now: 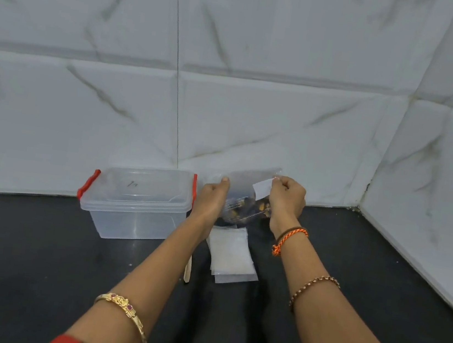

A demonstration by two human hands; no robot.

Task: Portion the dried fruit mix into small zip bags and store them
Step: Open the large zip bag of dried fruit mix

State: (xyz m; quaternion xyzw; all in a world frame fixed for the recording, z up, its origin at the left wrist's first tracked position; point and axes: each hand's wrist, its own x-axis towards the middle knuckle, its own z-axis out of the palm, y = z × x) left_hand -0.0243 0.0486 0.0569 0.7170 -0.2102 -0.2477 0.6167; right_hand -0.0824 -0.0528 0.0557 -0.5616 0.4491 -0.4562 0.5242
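A large clear bag of dried fruit mix (244, 202) stands upright at the back of the black counter (35, 261). My left hand (211, 198) grips its upper left edge. My right hand (286, 198) pinches its top right corner, beside a white label. A stack of small empty zip bags (230, 254) lies flat on the counter just in front of the big bag, between my forearms. A clear plastic storage box (137, 203) with red latches and its lid on sits to the left.
A pale wooden stick or spoon handle (188, 270) lies beside my left forearm, partly hidden. White marble-look tiled walls (259, 89) close off the back and right side, forming a corner at the far right.
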